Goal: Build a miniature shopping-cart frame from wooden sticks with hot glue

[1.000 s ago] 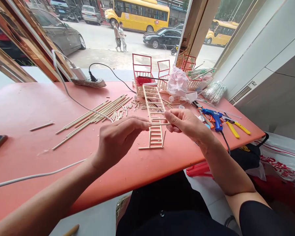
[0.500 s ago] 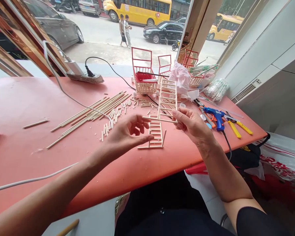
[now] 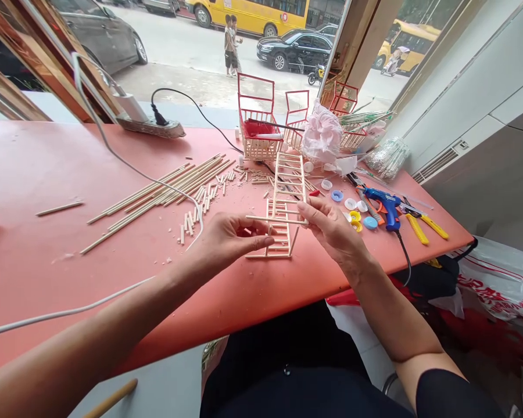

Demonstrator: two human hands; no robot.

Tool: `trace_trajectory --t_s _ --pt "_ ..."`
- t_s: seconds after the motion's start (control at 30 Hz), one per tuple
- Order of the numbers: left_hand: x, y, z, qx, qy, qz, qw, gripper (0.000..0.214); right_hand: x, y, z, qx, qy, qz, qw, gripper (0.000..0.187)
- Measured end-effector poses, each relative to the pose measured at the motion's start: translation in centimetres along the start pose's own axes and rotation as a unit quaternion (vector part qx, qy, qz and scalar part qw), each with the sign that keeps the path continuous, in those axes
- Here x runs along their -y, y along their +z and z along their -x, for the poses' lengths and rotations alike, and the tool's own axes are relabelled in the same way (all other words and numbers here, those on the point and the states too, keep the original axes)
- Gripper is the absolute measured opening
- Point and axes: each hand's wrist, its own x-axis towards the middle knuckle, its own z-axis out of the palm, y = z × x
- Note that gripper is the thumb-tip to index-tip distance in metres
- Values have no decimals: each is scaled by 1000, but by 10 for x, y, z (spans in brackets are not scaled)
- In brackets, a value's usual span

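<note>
My right hand (image 3: 333,226) pinches a ladder-like frame of thin wooden sticks (image 3: 289,179) at its lower right corner. The frame tilts up away from me, with a longer crossbar along its near end. Beneath it, a second stick frame (image 3: 281,248) rests on the table with short posts standing up; the held frame hides part of it. My left hand (image 3: 230,235) is beside the second frame's left post, its thumb and curled fingers apart. Whether the fingertips touch that post or the crossbar is hard to see.
Long wooden sticks (image 3: 165,194) and short cut pieces (image 3: 204,200) lie to the left. A red-trimmed miniature cart (image 3: 261,142) stands behind. At right are bottle caps (image 3: 337,195), a blue glue gun (image 3: 386,203) and yellow-handled pliers (image 3: 416,229). A white cable (image 3: 135,180) crosses the table.
The held frame has come lower and nearer, over the second frame. My left thumb and fingers have drawn closer together. More bottle caps show beside my right hand.
</note>
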Motion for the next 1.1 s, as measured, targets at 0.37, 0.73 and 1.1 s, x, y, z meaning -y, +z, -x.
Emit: trace_trajectory --t_s 0.37,0.73,1.1 --pt "-2 1 0 1 10 37 999 20 -3 4 -3 0 1 12 1000 42" --pt "0 0 1 -6 23 24 999 21 -5 3 -3 9 -1 31 999 43" --pt "0 0 0 -7 26 26 999 17 -11 3 -6 21 -9 10 1000 41"
